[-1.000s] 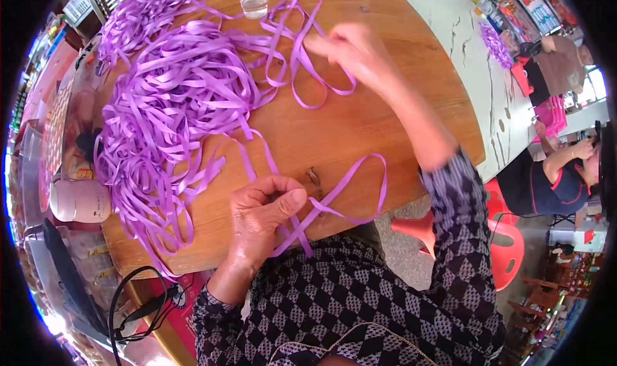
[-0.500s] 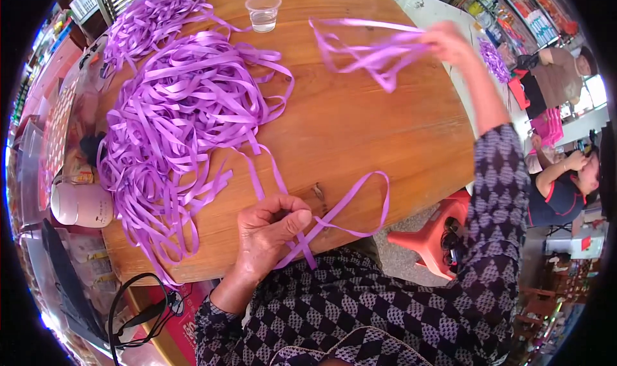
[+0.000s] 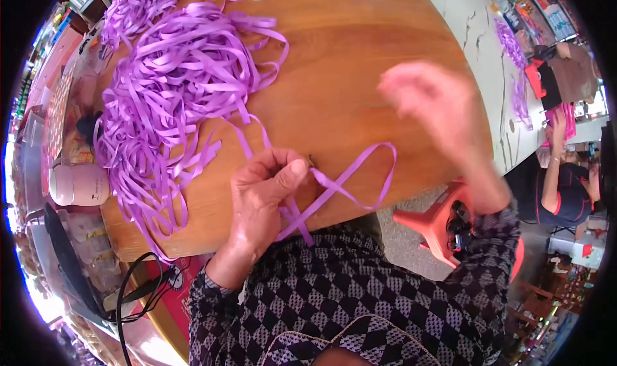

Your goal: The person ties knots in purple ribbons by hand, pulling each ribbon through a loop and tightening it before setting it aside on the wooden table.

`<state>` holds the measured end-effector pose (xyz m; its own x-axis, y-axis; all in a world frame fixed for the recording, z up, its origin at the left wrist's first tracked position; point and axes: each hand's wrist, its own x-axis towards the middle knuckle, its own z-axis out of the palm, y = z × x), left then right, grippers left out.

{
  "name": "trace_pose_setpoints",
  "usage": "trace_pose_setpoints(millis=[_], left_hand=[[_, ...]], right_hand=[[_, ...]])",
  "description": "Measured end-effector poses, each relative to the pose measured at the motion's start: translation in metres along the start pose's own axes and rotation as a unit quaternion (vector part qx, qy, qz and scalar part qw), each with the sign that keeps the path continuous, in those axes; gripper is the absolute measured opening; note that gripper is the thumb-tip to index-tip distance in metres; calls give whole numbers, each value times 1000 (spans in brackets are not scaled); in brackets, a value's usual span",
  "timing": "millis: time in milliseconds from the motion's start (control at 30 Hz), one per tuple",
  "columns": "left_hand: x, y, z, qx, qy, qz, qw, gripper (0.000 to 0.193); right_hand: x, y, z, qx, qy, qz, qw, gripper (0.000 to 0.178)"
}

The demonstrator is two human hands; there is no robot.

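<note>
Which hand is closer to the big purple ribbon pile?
Left. The left hand is just right of the lower part of the ribbon pile, pinching a ribbon; the right hand, blurred, is over the wooden table, farther right.

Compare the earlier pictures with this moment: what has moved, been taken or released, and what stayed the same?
The right hand carried loose purple ribbon strands rightward, let them go, apparently onto the white marble-patterned table, and came back over the brown wooden table, seemingly empty through the blur. The left hand still pinches a looped, flat purple ribbon; the big tangled purple ribbon heap stayed put.
</note>
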<state>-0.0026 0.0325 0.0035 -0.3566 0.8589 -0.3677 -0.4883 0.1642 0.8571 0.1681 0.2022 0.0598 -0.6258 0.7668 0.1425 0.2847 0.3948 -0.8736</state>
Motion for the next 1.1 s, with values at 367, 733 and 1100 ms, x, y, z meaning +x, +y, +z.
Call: trace_pose_setpoints(millis=[367,733,1100], left_hand=[[4,-7,3,-145,-41,8,989,17],[4,-10,-3,-175,-17,5,984,19],[-10,-13,-6,44,35,174,983,15]], right_hand=[[-43,4,96,96,15,-175,980,15],[-47,2,97,46,23,-184,982,15],[-56,0,105,-18,70,-197,978,19]])
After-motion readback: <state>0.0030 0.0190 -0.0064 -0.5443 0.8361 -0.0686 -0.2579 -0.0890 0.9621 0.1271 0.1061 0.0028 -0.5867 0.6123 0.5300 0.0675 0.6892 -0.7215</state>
